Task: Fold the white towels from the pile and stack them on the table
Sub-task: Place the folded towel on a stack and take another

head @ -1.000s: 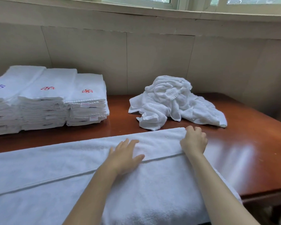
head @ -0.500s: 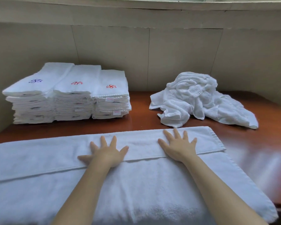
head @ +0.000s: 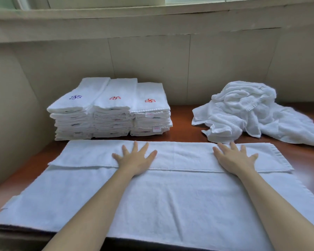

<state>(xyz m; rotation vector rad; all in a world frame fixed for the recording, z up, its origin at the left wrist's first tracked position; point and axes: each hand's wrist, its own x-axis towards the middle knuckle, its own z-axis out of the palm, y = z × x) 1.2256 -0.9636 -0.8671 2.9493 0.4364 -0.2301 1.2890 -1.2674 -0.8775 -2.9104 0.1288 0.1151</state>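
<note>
Both hands are laid flat with fingers spread, nothing grasped: the left hand point(head: 134, 159) and the right hand point(head: 234, 158) are pressed on the folded-over far strip of a white towel point(head: 170, 200) spread across the near part of the wooden bench point(head: 185, 136). Behind it, three stacks of folded towels point(head: 111, 113) are set side by side at the left, and a crumpled pile of towels point(head: 252, 111) is heaped at the right.

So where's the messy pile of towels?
The pile sits at the table's back right, near the wall, right of the stacks and just beyond the right hand.
</note>
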